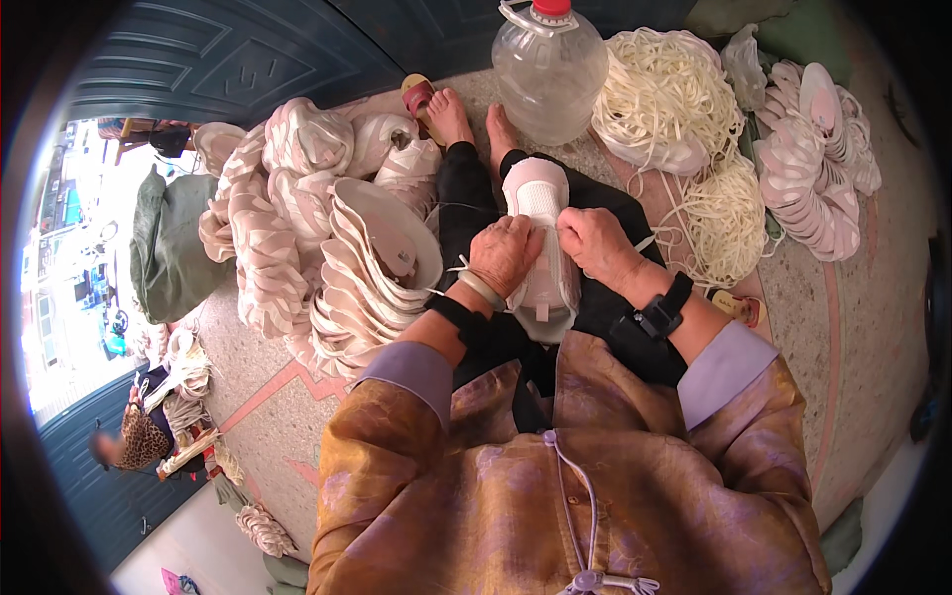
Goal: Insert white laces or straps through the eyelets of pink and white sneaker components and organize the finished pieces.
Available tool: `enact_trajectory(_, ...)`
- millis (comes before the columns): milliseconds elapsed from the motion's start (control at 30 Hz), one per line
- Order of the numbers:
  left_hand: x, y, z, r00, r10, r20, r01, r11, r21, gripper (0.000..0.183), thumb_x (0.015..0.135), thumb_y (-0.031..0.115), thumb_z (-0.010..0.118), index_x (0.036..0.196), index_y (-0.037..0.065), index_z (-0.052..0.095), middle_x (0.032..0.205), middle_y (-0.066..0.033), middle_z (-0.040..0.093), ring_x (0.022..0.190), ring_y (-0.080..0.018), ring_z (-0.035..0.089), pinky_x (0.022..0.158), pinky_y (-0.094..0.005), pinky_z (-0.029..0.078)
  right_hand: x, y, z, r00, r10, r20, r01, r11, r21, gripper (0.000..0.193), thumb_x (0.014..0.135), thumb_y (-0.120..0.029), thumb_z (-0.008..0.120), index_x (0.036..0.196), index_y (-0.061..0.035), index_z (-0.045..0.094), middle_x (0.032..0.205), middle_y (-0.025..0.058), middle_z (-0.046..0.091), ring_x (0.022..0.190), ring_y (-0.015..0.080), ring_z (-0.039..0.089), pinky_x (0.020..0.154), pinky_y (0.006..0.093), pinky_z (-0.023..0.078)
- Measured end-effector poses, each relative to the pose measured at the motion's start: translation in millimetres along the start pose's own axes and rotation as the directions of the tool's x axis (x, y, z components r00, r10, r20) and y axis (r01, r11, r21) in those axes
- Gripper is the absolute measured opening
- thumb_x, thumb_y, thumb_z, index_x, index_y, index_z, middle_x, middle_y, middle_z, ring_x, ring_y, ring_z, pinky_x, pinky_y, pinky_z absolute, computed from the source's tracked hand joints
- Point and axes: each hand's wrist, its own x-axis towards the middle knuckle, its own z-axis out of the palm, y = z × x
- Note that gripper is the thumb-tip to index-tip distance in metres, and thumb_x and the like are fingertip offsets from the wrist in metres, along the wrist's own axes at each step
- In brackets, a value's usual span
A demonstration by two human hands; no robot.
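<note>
A pale pink and white shoe upper (537, 198) with a mesh part lies lengthwise over my lap, between my two hands. My left hand (506, 256) is closed at its left edge, fingertips pressed together. Closed in a pinch, my right hand (598, 243) sits at the opposite edge. A white shoelace end (645, 243) sticks out beside my right hand, and another thin white end shows by my left wrist. The lace between my fingers is mostly hidden by them.
Stacked shoe uppers (372, 268) are heaped on the left, with another bundle (808, 169) far right. A pile of white laces (669, 94) lies beyond my right knee. A large clear bottle (548, 74) stands ahead. Another person (144, 436) sits at the far left.
</note>
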Motion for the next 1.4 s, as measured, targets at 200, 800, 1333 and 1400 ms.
enact_trajectory(200,-2,2,-7,1.0,0.015,-0.022,-0.015,1.0,-0.006,0.018,0.077,0.02,0.058,0.076,0.003,0.054,0.072,-0.0148,0.058,0.067,-0.0334,0.058,0.058,-0.0405,0.046,3,3,1,0.994,-0.109,-0.016,0.109,0.994,-0.031,0.007,0.078,-0.009,0.05,0.075,-0.0026,0.051,0.063,0.0184,0.057,0.063,0.0382,0.056,0.057,0.0456,0.045)
enact_trajectory(800,-17,-1,-13,0.984,-0.003,-0.176,-0.028,0.985,-0.173,0.025,0.071,0.007,0.063,0.094,0.007,0.055,0.074,-0.0079,0.056,0.06,-0.0215,0.057,0.056,-0.0287,0.047,-2,3,13,0.988,0.15,0.031,-0.153,0.958,0.243,0.007,0.075,-0.01,0.057,0.078,-0.0062,0.052,0.074,0.0134,0.06,0.071,0.0341,0.058,0.06,0.0404,0.046)
enact_trajectory(1333,-18,-3,-17,0.983,-0.128,-0.129,0.082,0.945,-0.317,0.022,0.07,0.003,0.062,0.092,0.005,0.056,0.074,-0.006,0.054,0.057,-0.0144,0.055,0.055,-0.025,0.046,-9,-2,28,0.976,0.213,-0.043,-0.193,0.942,0.275,0.008,0.073,-0.007,0.057,0.08,-0.0049,0.055,0.074,0.0113,0.059,0.068,0.0289,0.059,0.061,0.0356,0.046)
enact_trajectory(1400,-18,-3,-17,0.981,-0.148,-0.123,0.094,0.925,-0.368,0.021,0.07,0.004,0.062,0.09,0.005,0.057,0.074,-0.0058,0.054,0.057,-0.0143,0.054,0.054,-0.0249,0.046,-9,-2,31,0.974,0.22,-0.046,-0.2,0.941,0.271,0.008,0.073,-0.007,0.057,0.08,-0.0048,0.056,0.074,0.0116,0.059,0.068,0.0294,0.059,0.061,0.0357,0.046)
